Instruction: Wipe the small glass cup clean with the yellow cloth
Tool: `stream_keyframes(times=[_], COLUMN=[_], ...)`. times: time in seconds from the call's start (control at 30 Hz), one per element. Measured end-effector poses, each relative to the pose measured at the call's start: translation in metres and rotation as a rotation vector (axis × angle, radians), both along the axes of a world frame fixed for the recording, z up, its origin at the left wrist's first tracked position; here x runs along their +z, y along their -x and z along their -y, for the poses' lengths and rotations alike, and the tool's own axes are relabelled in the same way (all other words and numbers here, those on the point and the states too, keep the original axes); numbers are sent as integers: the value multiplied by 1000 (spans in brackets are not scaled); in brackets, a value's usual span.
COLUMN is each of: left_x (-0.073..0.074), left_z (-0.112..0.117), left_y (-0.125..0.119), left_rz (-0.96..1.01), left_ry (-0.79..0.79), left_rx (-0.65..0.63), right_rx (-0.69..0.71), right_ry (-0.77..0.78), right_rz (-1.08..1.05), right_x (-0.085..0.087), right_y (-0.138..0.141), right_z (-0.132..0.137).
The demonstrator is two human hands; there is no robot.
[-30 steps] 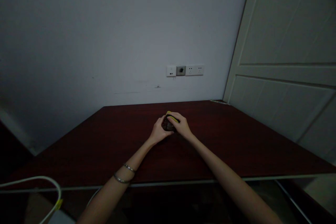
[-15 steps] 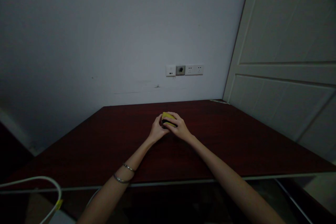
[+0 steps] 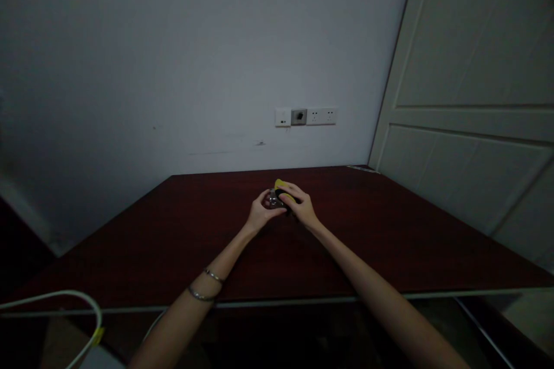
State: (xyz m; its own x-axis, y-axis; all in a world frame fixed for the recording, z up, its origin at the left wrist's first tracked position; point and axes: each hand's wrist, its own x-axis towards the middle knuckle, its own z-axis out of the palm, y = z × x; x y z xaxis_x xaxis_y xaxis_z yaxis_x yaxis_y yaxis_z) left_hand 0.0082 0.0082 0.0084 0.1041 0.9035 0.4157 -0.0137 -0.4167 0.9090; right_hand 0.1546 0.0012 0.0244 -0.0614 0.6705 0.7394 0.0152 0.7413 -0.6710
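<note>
Pad (image 3: 280, 183), yellow-and-black, sitting against right side of clear object (image 3: 272, 200), over table (image 3: 208, 213) — left hand (image 3: 258, 215) holding object from left, fingers curving wide; right hand (image 3: 305, 209) gripping pad, fingers bent close — object's long axis not showing.

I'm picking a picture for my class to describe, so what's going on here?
A person's left hand holds a clear, shiny rounded object, while the right hand grips a yellow-and-black pad at its side. Both hands are over a dark red table. The fingers partly hide both things, so exactly what they are is unclear.
</note>
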Motion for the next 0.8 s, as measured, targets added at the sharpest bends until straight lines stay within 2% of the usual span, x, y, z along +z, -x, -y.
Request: stream_keyframes(times=[0.13, 0.37, 0.43, 0.63, 0.73, 0.8], left_x=[3, 6, 7, 10, 10, 9], left_z=[3, 12, 12, 10, 11, 12], left_y=[0, -2, -2, 0, 1, 1], left_rz=[35, -22, -29, -19, -37, -53], left_ry=[9, 5, -4, 32, 25, 2], left_rx=[-16, -60, -52, 49, 39, 22], right_rx=[-7, -51, -46, -43, -49, -50], right_ry=[-32, 226, 203, 6, 9, 68], right_rz=[23, -160, -144, 11, -3, -58], right_x=[0, -2, -2, -1, -1, -1], right_y=[2, -4, -5, -1, -1, -1], right_z=[2, -7, -5, 4, 2, 0])
